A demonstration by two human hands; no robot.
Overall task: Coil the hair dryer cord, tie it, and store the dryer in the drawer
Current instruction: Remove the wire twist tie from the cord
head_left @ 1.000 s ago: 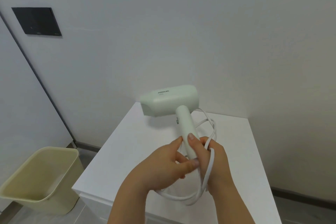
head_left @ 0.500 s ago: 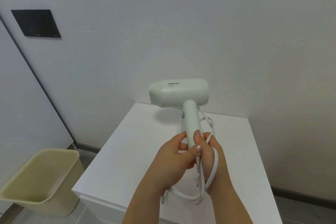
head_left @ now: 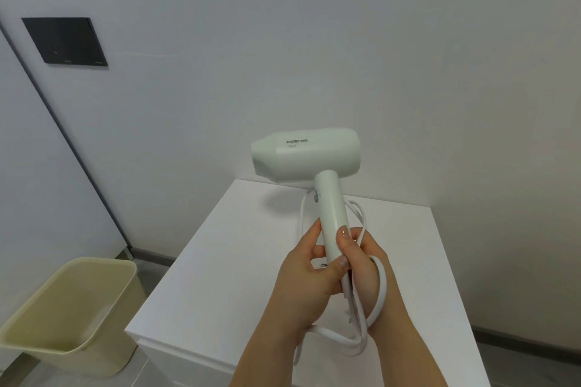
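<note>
Pale-green plastic hair dryer [head_left: 306, 155] is held upright at centre-right of the frame, nozzle pointing left, above the white cabinet top [head_left: 220, 276]; left hand [head_left: 298, 286] grips the lower end of the handle, fingers curled round it; right hand [head_left: 366, 267] is just beside it on the frame-right side of the handle, thumb against the handle and fingers curled on the gathered white cord [head_left: 381, 286]; the loops run up behind the handle and down round that hand's back and wrist, the lowest loop hanging over the cabinet's near edge; my read: coiling is mostly done, loops are bunched but loose; no tie or wrap visible, plug end not visible, so tying is likely the step in hand; storing not started; drawer can't be made out, only a sliver of cabinet front shows at bottom centre, can't tell whether it's open; room: cabinet top has bare surface to the frame left of the hands, enough to set the dryer down if a free hand is needed; grey wall [head_left: 314, 41] sits close behind the far edge, and the right edge is near another wall, so little swing room there; open side is frame left and near; beige bin [head_left: 103, 352] stands on the floor at lower left, well apart from the cabinet; black panel [head_left: 64, 41] at upper left is out of reach.
</note>
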